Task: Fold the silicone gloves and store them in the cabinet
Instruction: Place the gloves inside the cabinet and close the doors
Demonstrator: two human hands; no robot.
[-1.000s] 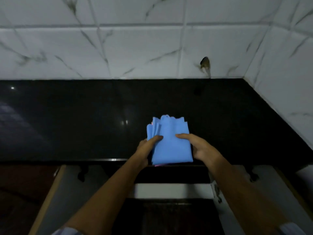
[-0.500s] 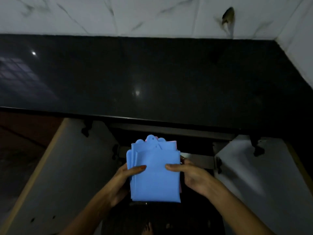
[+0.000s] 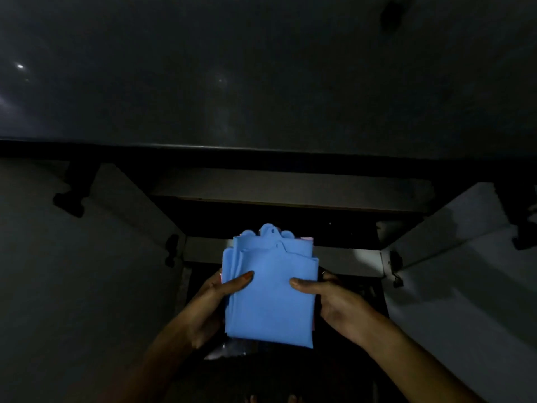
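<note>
A folded stack of blue silicone gloves [image 3: 271,295] is held flat in front of the open cabinet [image 3: 290,219] below the counter. A pink edge shows under the stack at its right side. My left hand [image 3: 213,303] grips the stack's left edge, thumb on top. My right hand [image 3: 334,303] grips its right edge, thumb on top as well. The stack hangs over the dark cabinet opening, between the two open doors. The inside of the cabinet is too dark to make out.
The black countertop [image 3: 261,82] fills the upper half of the view. A white cabinet door [image 3: 87,271] stands open on the left and another door [image 3: 465,271] on the right. A crumpled clear plastic item [image 3: 229,350] lies just below the stack.
Both hands have carried the glove stack off the countertop and down to the open cabinet. The view has tilted further down, so the wall tiles are gone.
</note>
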